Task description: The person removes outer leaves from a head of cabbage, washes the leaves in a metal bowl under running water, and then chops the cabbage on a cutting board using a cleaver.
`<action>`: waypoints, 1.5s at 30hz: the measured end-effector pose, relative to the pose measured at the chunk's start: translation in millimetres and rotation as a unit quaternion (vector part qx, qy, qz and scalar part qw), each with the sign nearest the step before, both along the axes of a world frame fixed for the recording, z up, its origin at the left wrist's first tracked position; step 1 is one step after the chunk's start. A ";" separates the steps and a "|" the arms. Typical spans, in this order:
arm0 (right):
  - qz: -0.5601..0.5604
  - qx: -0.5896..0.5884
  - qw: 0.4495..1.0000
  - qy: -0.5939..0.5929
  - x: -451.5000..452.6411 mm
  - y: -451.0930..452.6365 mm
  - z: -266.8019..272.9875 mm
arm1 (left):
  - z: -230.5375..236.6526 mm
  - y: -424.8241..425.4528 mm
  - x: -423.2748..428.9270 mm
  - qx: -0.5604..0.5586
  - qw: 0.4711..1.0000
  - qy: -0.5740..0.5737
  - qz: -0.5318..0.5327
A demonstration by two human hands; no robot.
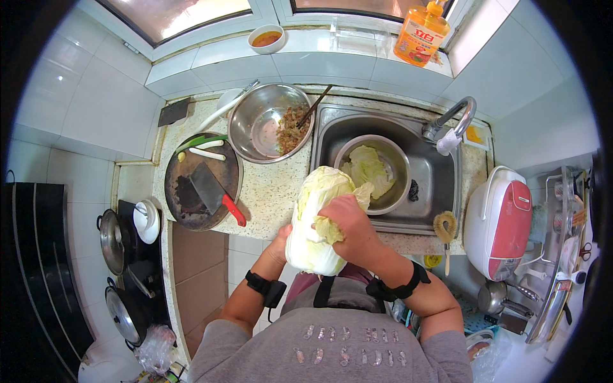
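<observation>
My left hand [279,245] holds a whole napa cabbage [306,210] from its left side, in front of my body at the counter's edge. My right hand [348,225] is closed on a pale green outer leaf [328,230] at the cabbage's right side. Just beyond, a steel bowl [406,167] with loose cabbage leaves [368,167] stands in the steel sink [436,201]. On the round chopping board [177,163] lie a cleaver [208,187] with a red handle and cut scallion pieces [207,153]. A large steel bowl [254,115] holds minced filling [292,134] and dark chopsticks [320,101].
A faucet [450,117] rises at the sink's back right corner. A round brush [445,227] lies by the sink's right rim, beside a red and white rice cooker [500,222]. A dish soap bottle [421,33] and a small bowl [266,39] stand on the sill. Lidded pans [122,311] are at left.
</observation>
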State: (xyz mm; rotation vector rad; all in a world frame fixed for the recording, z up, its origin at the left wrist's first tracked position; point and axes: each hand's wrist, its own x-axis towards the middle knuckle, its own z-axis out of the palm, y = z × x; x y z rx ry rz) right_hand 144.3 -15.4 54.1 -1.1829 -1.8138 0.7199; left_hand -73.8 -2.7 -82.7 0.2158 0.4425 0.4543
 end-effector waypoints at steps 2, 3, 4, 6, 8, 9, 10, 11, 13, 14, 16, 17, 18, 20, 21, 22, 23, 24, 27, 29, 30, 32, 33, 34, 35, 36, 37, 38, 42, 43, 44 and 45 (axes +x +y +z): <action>-0.022 -0.016 0.999 0.029 0.6 1.7 -1.7 | 2.9 -2.7 5.4 0.017 0.999 0.025 0.034; -0.030 -0.016 0.999 0.040 0.6 2.4 -2.4 | 2.6 -1.0 7.7 0.041 0.998 0.037 0.029; -0.036 -0.016 0.998 0.056 0.7 2.7 -2.9 | 1.3 1.0 9.8 0.056 0.998 0.026 0.026; -0.084 -0.008 0.993 0.083 1.8 4.3 -4.0 | -3.1 5.3 13.3 0.080 0.997 -0.001 0.016; -0.162 0.002 0.981 0.107 3.6 7.0 -5.6 | -7.9 10.1 16.7 0.107 0.993 -0.041 -0.001; -0.195 -0.015 0.969 0.148 7.8 10.7 -7.0 | -9.8 12.9 20.4 0.104 0.993 -0.046 -0.002; -0.221 -0.037 0.956 0.190 15.4 15.7 -8.8 | -10.0 14.6 22.4 0.106 0.993 -0.055 0.002; -0.247 -0.059 0.939 0.232 24.0 19.9 -10.8 | -8.9 15.7 24.5 0.105 0.992 -0.063 0.008; -0.269 -0.073 0.903 0.326 42.3 30.2 -16.9 | -3.0 17.2 29.9 0.092 0.993 -0.067 0.040; -0.278 -0.079 0.882 0.372 51.8 33.8 -20.3 | 1.5 16.7 32.3 0.084 0.992 -0.070 0.058; -0.269 -0.086 0.860 0.426 72.8 36.5 -26.4 | 10.8 17.3 36.9 0.065 0.991 -0.075 0.088; -0.270 -0.093 0.845 0.452 80.7 37.7 -30.6 | 15.0 16.9 38.5 0.052 0.990 -0.074 0.105; -0.288 -0.083 0.845 0.444 86.5 39.7 -36.2 | 18.1 17.9 39.7 0.046 0.990 -0.073 0.111; -0.312 -0.085 0.840 0.436 98.7 42.4 -50.1 | 21.2 18.6 39.9 0.023 0.989 -0.064 0.130; -0.308 -0.075 0.843 0.434 105.1 44.5 -59.2 | 20.8 19.2 39.4 0.024 0.990 -0.031 0.134; -0.326 -0.070 0.850 0.409 111.4 47.3 -70.5 | 19.1 19.1 38.0 0.023 0.990 0.007 0.141; -0.354 -0.084 0.845 0.390 118.5 50.3 -83.2 | 16.5 19.3 36.5 0.021 0.988 0.046 0.148; -0.372 -0.090 0.846 0.372 126.3 53.4 -97.1 | 12.6 21.1 35.2 0.015 0.987 0.043 0.151; -0.388 -0.132 0.882 0.232 140.9 59.5 -142.3 | -1.0 25.9 32.3 0.025 0.987 -0.003 0.156; -0.364 -0.147 0.910 0.131 144.9 62.5 -167.2 | -8.4 30.8 32.4 0.079 0.981 -0.096 0.146; -0.344 -0.144 0.924 0.091 145.2 61.6 -175.6 | -10.8 35.5 32.8 0.085 0.982 -0.087 0.142; -0.317 -0.204 0.926 0.010 146.7 60.2 -181.3 | -12.0 43.5 33.7 0.099 0.983 -0.089 0.125; -0.294 -0.170 0.941 0.006 144.4 59.2 -178.4 | -11.0 47.3 34.3 0.100 0.985 -0.075 0.119; -0.272 -0.147 0.951 -0.002 141.4 58.2 -172.0 | -8.9 47.6 35.2 0.098 0.987 -0.061 0.114; -0.262 -0.166 0.950 -0.011 137.5 56.1 -162.3 | -6.4 48.0 36.1 0.088 0.989 -0.049 0.111; -0.217 -0.233 0.937 0.142 130.7 53.8 -150.0 | -3.7 49.9 37.2 0.095 0.989 -0.038 0.102; -0.176 -0.331 0.881 0.290 121.0 51.8 -136.2 | -0.8 50.2 38.2 0.094 0.990 -0.030 0.096; -0.121 -0.411 0.791 0.436 112.0 49.2 -120.9 | 1.8 51.2 39.1 0.094 0.991 -0.023 0.089; -0.089 -0.437 0.754 0.483 93.2 34.0 -68.0 | 7.5 52.8 40.0 0.088 0.994 -0.005 0.063; -0.100 -0.444 0.760 0.465 93.1 34.0 -60.3 | 7.3 52.7 39.1 0.088 0.995 0.000 0.057; -0.093 -0.439 0.768 0.457 93.6 33.8 -54.5 | 6.2 52.8 38.2 0.085 0.995 0.004 0.049; -0.099 -0.447 0.773 0.439 93.8 34.1 -51.1 | 4.4 51.9 37.2 0.083 0.996 0.010 0.043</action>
